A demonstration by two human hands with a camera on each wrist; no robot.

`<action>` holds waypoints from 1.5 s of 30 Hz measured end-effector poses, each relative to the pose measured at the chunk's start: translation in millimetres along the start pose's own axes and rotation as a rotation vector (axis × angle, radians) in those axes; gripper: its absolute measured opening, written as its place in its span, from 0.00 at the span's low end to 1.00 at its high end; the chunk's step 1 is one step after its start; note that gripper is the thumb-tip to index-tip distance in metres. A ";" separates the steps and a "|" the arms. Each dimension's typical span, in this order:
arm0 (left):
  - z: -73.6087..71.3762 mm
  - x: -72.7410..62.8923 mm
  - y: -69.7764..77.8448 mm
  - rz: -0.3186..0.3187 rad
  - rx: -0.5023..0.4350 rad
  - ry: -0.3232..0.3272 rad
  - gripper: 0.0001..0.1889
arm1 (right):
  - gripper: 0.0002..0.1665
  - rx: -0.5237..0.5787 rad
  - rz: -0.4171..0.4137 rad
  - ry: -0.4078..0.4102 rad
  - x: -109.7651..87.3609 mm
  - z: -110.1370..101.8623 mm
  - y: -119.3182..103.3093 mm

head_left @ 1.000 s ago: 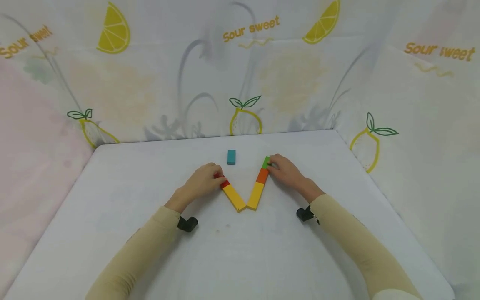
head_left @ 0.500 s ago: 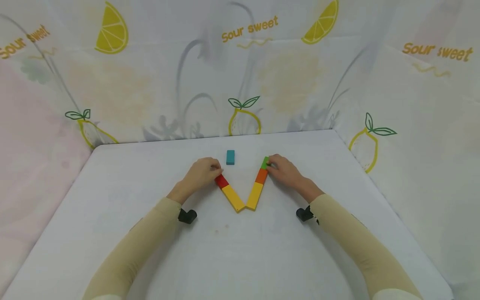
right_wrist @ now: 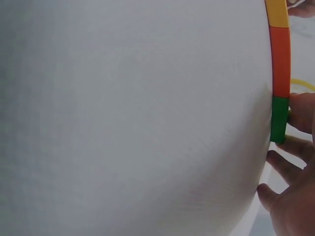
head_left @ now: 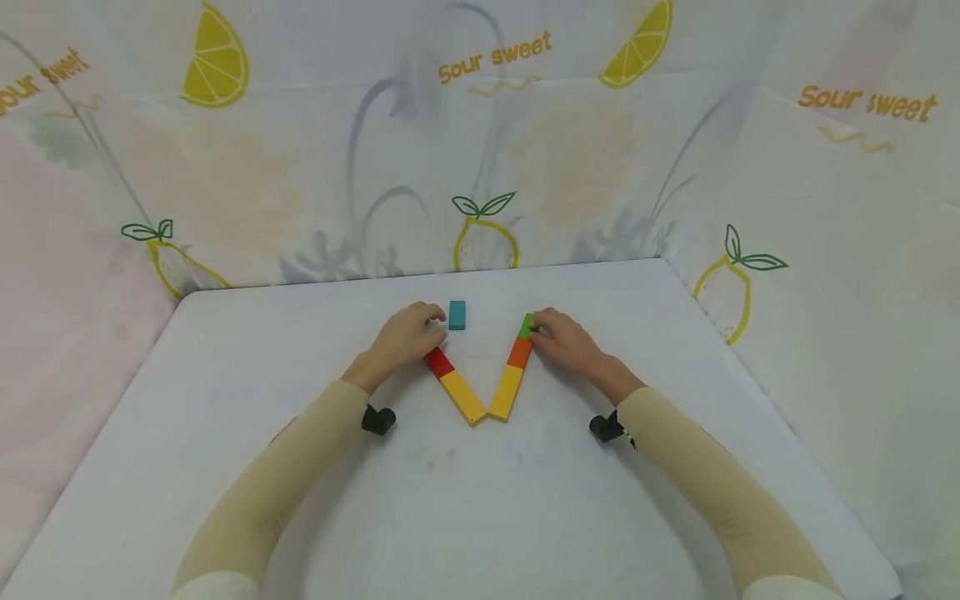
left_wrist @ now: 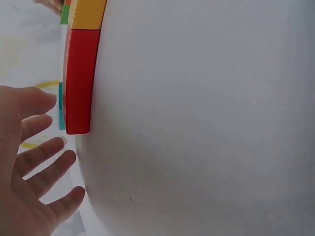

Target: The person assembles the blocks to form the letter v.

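Observation:
Yellow, red, orange and green blocks lie end to end in a V on the table. My left hand (head_left: 408, 335), fingers spread in the left wrist view, is above the far end of the red block (left_wrist: 81, 81). The red block joins one yellow block (head_left: 463, 398). Just right of the left fingertips lies a teal block (head_left: 457, 316), apart from the V. My right hand (head_left: 567, 340) pinches the green block (right_wrist: 279, 119) at the other arm's far end. Below that come the orange block (head_left: 519, 352) and the second yellow block (head_left: 506, 393).
The white table (head_left: 480, 517) ends at a printed fabric backdrop (head_left: 315, 167) behind and at the sides. Black wrist-worn devices (head_left: 378, 419) sit under both forearms, close to the tabletop.
My left hand has let go of the red block and moved a little farther away and to the right, toward the teal block. The right hand stays at the green block.

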State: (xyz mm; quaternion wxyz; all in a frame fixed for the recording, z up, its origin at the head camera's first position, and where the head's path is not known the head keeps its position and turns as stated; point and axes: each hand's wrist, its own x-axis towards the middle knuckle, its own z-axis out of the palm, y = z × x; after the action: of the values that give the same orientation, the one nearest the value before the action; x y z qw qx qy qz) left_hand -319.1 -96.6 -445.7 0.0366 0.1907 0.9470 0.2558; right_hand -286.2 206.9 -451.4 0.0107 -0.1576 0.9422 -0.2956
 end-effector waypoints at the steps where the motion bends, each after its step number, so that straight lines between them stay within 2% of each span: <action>1: 0.1 1.7 -0.8 0.002 0.009 -0.004 0.16 | 0.08 0.000 0.000 -0.001 -0.3 0.1 -0.5; 11: -3.0 18.2 -0.8 0.003 0.067 -0.070 0.22 | 0.08 0.014 -0.001 0.002 -0.9 0.1 -5.2; 18: -3.7 26.9 4.2 -0.003 0.056 -0.109 0.25 | 0.08 -0.006 -0.002 0.009 -0.7 0.5 -1.9; 25: -2.5 30.9 7.9 0.011 0.037 -0.116 0.25 | 0.08 0.002 0.019 0.013 -0.4 -0.5 1.2; 45: 8.0 41.4 6.5 0.036 -0.001 -0.113 0.24 | 0.08 -0.002 0.002 0.025 -1.2 1.1 2.1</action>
State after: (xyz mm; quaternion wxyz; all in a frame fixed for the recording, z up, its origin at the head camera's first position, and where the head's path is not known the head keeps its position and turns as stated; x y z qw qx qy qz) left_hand -353.8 -72.0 -448.2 0.0857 0.2220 0.9397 0.2458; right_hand -285.5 208.3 -453.6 -0.0007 -0.1530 0.9427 -0.2964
